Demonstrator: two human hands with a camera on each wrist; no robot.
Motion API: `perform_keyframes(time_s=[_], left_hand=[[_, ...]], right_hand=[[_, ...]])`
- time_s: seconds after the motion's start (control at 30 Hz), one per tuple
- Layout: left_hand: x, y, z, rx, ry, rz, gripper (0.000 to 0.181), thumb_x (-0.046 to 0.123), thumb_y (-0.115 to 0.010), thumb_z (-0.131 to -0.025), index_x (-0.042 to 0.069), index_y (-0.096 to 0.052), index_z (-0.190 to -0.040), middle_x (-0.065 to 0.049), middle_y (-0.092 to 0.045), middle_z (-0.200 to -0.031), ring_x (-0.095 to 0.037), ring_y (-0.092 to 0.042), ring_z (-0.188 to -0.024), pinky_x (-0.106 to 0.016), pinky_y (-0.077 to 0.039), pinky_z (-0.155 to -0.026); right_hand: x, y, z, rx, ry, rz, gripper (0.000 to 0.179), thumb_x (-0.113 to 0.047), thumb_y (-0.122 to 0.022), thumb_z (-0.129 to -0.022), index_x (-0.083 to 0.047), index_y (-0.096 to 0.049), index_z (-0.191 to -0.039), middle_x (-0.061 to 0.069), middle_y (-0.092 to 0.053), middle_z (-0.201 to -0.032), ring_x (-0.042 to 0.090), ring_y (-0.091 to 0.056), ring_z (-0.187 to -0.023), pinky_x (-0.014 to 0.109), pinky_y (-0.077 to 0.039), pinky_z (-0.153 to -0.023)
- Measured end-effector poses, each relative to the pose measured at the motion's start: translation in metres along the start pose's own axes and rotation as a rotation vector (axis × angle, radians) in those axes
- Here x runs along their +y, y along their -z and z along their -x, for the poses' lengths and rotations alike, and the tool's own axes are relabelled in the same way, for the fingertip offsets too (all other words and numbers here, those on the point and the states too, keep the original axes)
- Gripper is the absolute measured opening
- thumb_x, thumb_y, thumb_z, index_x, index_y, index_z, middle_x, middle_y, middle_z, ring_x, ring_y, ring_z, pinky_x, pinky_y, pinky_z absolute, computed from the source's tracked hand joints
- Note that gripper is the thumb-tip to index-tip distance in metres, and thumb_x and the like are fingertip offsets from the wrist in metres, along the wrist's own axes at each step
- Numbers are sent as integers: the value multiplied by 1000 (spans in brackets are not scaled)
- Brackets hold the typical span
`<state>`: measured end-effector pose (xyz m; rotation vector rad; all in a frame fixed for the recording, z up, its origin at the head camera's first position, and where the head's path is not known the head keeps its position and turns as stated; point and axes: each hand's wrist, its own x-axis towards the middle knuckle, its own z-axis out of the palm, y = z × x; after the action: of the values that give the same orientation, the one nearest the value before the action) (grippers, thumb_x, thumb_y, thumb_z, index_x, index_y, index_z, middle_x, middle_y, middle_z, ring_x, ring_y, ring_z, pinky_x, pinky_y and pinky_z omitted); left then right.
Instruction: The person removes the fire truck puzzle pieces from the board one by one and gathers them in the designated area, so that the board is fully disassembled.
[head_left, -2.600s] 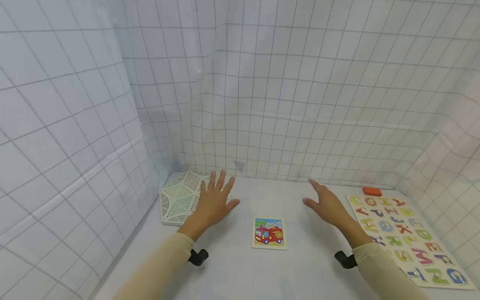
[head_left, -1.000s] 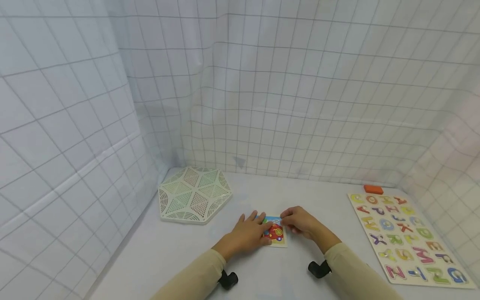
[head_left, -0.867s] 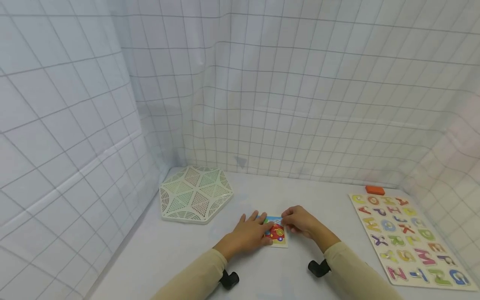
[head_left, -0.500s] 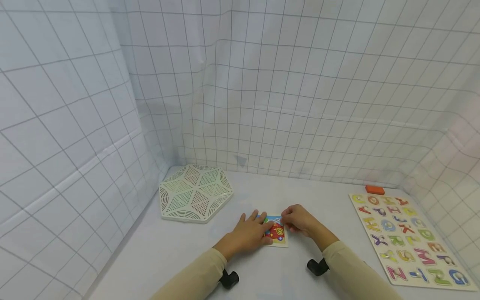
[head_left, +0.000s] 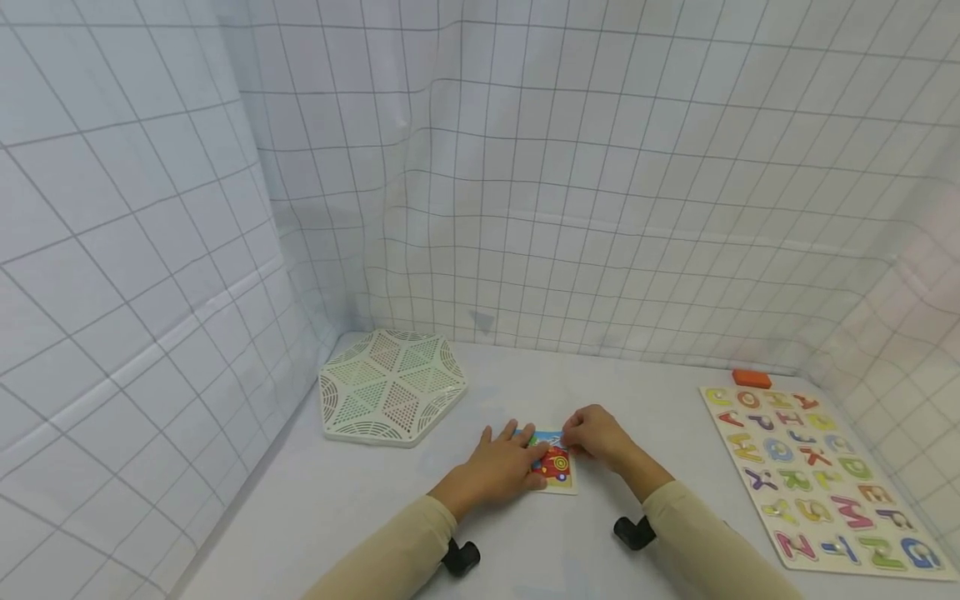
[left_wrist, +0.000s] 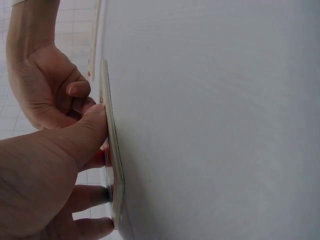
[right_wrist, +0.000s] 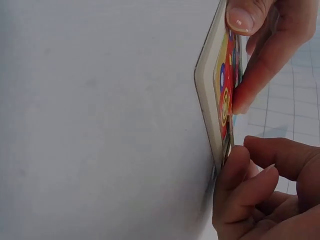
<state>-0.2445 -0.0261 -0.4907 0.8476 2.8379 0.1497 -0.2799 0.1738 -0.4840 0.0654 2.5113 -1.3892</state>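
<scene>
A small square picture puzzle point(head_left: 557, 463) with a red fire truck lies flat on the white table. My left hand point(head_left: 498, 467) rests on its left part, fingers spread and fairly straight, hiding that side. In the left wrist view the left thumb point(left_wrist: 92, 125) presses the near edge of the puzzle. At the top right corner, my right hand point(head_left: 597, 435) has curled fingers. The right wrist view shows its fingertips point(right_wrist: 237, 157) pinching at a thin puzzle piece point(right_wrist: 231, 136) whose edge stands slightly up from the board point(right_wrist: 206, 95); the fingers partly hide it.
To the left at the back lies a white hexagonal perforated board point(head_left: 390, 387). A wooden alphabet puzzle point(head_left: 813, 483) lies on the right, with an orange block point(head_left: 752, 379) behind it. White grid-lined curtains point(head_left: 525, 208) stand at the back and sides.
Both hands came in from being held apart over the table to the fire truck puzzle, left hand onto it, right to its corner. Over the last second the right hand shifts only slightly upward.
</scene>
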Motion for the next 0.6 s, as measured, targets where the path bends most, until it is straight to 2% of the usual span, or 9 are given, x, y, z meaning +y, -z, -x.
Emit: perform_keyframes(time_s=[0.23, 0.33, 0.47, 0.6], left_hand=[[0, -2, -1, 0, 7, -11, 63, 58, -59, -97, 31, -49, -153, -5, -38, -163, -36, -31, -152, -66, -30, -114], [-1, -2, -2, 2, 10, -7, 63, 58, -59, -97, 32, -49, -153, -5, -39, -163, -36, -31, -152, -66, -30, -114], [0, -2, -1, 0, 10, -3, 62, 57, -59, -97, 32, -49, -153, -5, -39, -163, -36, -32, -151, -67, -31, -114], [0, -2, 0, 2, 10, -15, 62, 57, -59, -97, 32, -49, -153, -4, -40, -162, -36, -32, -151, -66, -32, -113]], right_hand=[[1, -2, 2, -2, -4, -54, 19, 2, -70, -84, 4, -66, -102, 10, -63, -88, 16, -54, -65, 25, -46, -55], [0, -3, 1, -28, 6, -81, 25, 3, -72, -83, 4, -65, -107, 10, -63, -89, 16, -57, -65, 25, -49, -55], [-1, -1, 1, -62, 40, -4, 35, 5, -75, -81, 3, -65, -113, 10, -60, -89, 17, -59, -67, 25, -52, -56], [-2, 1, 1, -70, 86, 120, 35, 6, -76, -81, 1, -67, -114, 8, -58, -88, 17, -56, -66, 25, -51, -57]])
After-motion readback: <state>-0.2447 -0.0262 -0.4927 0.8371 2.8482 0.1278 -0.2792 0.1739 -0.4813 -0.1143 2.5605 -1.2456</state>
